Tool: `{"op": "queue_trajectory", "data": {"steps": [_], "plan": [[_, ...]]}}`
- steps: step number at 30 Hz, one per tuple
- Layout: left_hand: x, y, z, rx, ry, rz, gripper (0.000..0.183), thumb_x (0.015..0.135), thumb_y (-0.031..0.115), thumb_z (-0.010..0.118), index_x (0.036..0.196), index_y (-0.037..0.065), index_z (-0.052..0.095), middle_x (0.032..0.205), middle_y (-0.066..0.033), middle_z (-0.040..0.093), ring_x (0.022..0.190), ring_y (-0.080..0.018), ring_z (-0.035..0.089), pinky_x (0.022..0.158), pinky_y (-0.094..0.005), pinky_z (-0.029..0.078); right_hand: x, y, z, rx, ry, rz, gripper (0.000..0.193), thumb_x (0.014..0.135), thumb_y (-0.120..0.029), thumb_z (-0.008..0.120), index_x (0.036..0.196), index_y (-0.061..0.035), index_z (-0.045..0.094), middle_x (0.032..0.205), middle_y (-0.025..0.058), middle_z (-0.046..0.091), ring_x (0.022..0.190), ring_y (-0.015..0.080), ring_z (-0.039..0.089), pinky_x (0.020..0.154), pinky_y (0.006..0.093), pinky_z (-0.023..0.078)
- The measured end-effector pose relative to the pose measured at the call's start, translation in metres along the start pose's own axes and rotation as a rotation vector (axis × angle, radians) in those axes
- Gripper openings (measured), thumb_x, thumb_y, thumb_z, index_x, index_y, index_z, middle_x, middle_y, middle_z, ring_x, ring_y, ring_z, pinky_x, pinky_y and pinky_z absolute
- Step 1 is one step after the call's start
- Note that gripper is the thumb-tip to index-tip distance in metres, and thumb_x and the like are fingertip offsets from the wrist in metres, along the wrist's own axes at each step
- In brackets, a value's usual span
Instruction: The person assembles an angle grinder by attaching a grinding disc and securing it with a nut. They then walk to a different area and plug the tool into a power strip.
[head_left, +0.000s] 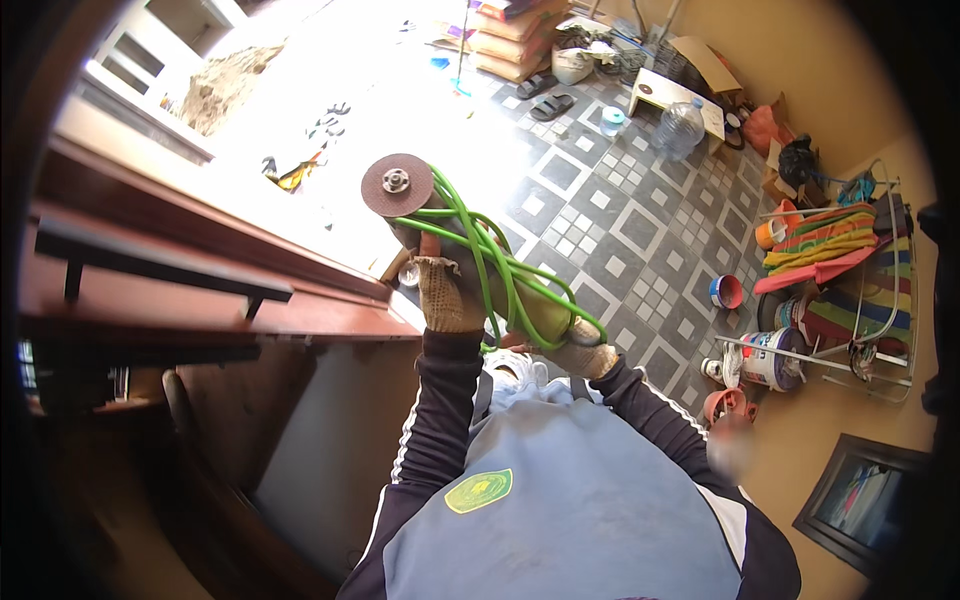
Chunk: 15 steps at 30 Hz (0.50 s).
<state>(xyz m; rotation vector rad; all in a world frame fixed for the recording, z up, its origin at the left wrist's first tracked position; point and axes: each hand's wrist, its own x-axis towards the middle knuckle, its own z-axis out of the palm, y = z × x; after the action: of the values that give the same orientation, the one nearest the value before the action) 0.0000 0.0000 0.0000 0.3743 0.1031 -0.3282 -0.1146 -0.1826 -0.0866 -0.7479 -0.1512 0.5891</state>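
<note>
1. Angle grinder is mid-view, brown disc toward 10–11 o'clock, green cord wound round it.
2. Left hand: fingers clamped on it, just behind the disc.
3. Right hand's at the 4–5 o'clock end; fingers mostly hidden, can't tell if they're clamped.

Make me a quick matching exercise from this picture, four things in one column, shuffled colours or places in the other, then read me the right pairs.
Things:
1. Cord
2. Disc
3. Sandals
4. Large jug

Descriptions:
A. See-through plastic
B. Green, looped around the power tool
C. Dark, beside the stacked sacks
D. Round, reddish-brown

Pairs: 1-B; 2-D; 3-C; 4-A.
</note>
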Motion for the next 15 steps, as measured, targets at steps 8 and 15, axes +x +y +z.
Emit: {"op": "queue_trajectory", "data": {"steps": [8, 15], "plan": [[0.160, -0.027, -0.002, 0.341, 0.075, 0.418, 0.063, 0.093, 0.005, 0.072, 0.148, 0.014, 0.041, 0.121, -0.0037, 0.063, 0.093, -0.0112, 0.067, 0.067, -0.0251, 0.058, 0.068, -0.066, -0.006, -0.402, 0.204, 0.002, 0.069, 0.095, -0.020, 0.073, 0.156, -0.0098, 0.041, 0.126, 0.0077, 0.066, 0.119, 0.0192, 0.060, 0.104, 0.0362, 0.047], [0.250, -0.045, 0.036, 0.589, 0.030, 0.297, 0.077, 0.088, 0.011, 0.082, 0.151, 0.013, 0.037, 0.129, -0.0061, 0.062, 0.110, -0.0174, 0.064, 0.083, -0.0292, 0.054, 0.111, -0.183, -0.021, -1.081, 0.860, -0.635, 0.037, 0.092, -0.030, 0.080, 0.114, -0.0022, 0.068, 0.085, 0.0091, 0.068, 0.073, 0.0211, 0.067, 0.066, 0.0344, 0.055]]}}
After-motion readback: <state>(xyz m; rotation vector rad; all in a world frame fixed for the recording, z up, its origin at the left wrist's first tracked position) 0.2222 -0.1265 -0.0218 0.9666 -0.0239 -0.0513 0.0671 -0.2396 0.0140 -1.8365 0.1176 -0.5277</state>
